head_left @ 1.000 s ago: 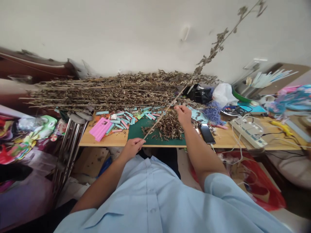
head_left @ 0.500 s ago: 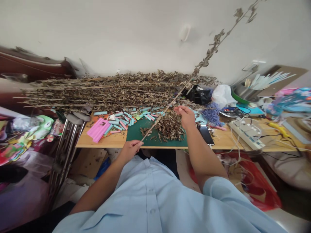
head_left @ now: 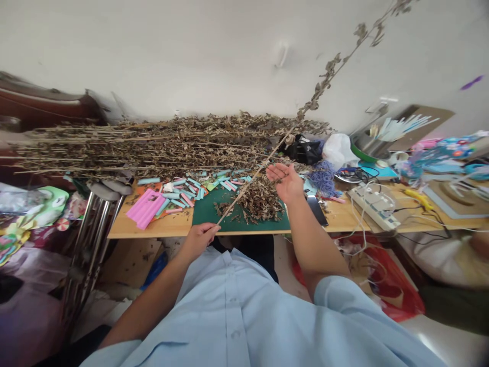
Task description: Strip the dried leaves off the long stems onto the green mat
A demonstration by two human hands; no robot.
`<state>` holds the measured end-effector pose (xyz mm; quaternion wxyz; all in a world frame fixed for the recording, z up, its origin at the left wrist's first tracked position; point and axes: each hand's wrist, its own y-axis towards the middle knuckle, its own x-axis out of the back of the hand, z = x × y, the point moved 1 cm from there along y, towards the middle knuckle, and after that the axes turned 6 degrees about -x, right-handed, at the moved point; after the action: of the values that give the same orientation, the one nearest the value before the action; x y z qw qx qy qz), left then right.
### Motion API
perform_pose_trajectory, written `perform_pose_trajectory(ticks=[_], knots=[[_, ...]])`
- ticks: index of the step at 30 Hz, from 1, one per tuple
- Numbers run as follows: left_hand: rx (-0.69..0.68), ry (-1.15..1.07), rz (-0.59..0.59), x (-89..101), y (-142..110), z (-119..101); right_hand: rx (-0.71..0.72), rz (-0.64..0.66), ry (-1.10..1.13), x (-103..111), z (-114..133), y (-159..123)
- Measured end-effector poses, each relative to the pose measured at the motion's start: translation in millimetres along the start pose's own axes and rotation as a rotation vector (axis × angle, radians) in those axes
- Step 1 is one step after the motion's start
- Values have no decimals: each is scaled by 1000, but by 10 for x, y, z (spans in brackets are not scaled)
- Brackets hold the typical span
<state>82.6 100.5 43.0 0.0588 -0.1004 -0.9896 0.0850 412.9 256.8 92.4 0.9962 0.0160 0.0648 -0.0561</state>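
Observation:
A long dried plant stalk (head_left: 250,179) slants up and away to the right, its lower length bare and its upper end still in curled leaves. My left hand (head_left: 199,239) pinches the stalk's bottom end at the table's front edge. To the right of the stalk, my right hand (head_left: 284,181) is open, palm turned up and fingers stretched, with a few leaf bits showing on it. Below that hand a heap of dry brown leaves (head_left: 263,200) lies on a green cutting mat (head_left: 204,209).
Behind the mat lies a big bundle of dried stalks (head_left: 153,145). Pink and blue rolled pieces (head_left: 178,193) are scattered to the left. A phone (head_left: 318,210), purple yarn (head_left: 324,178) and a power strip (head_left: 374,206) are on the right. Crutches (head_left: 95,229) lean at the left edge.
My right hand has gone from a closed pinch to open with its palm up. The left hand keeps its hold on the stalk. The whole view has shifted slightly.

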Motion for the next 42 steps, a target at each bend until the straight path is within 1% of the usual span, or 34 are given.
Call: perform_pose_trajectory(ticks=[1, 3, 5, 6, 7, 9, 11, 13, 15, 19, 21, 24, 26, 29, 32, 34, 37, 40, 42], knots=[[3, 5, 3, 0, -1, 0, 18, -23, -129, 4, 11, 0], [7, 10, 6, 0, -2, 2, 82, -51, -491, 18, 52, 2], [10, 2, 5, 2, -2, 8, 147, -32, -846, 34, 100, 13], [12, -6, 2, 4, -1, 11, 162, -7, -970, 42, 122, 24], [14, -13, 0, 6, 0, 12, 167, 17, -1052, 49, 140, 39], [9, -24, 1, 11, 0, 12, 165, 63, -1120, 59, 166, 74], [-2, -30, -3, 20, -4, 9, 194, 95, -1099, 60, 185, 103], [-8, -32, -11, 30, -12, 11, 248, 99, -1007, 58, 208, 116], [-5, -34, -21, 41, -21, 20, 280, 48, -898, 56, 243, 112], [-1, -29, -38, 53, -32, 37, 261, -138, -784, 53, 338, 83], [6, -23, -34, 52, -33, 36, 208, -148, -726, 43, 365, 75], [9, -14, -20, 47, -33, 26, 37, -60, -585, 18, 360, 78], [-1, -7, -12, 42, -33, 23, -49, -33, -478, 2, 359, 82], [-7, -6, -8, 36, -32, 33, -98, -5, -344, -15, 410, 77], [3, -26, -8, 33, -29, 50, -171, 136, -263, -25, 499, 55], [10, -36, -9, 34, -26, 58, -195, 232, -255, -25, 548, 42], [8, -46, -2, 37, -20, 66, -205, 305, -310, -8, 578, 35], [-9, -46, -2, 44, -16, 74, -319, 372, -405, 11, 573, 28], [-16, -40, -8, 49, -16, 80, -374, 387, -478, 22, 573, 21]])
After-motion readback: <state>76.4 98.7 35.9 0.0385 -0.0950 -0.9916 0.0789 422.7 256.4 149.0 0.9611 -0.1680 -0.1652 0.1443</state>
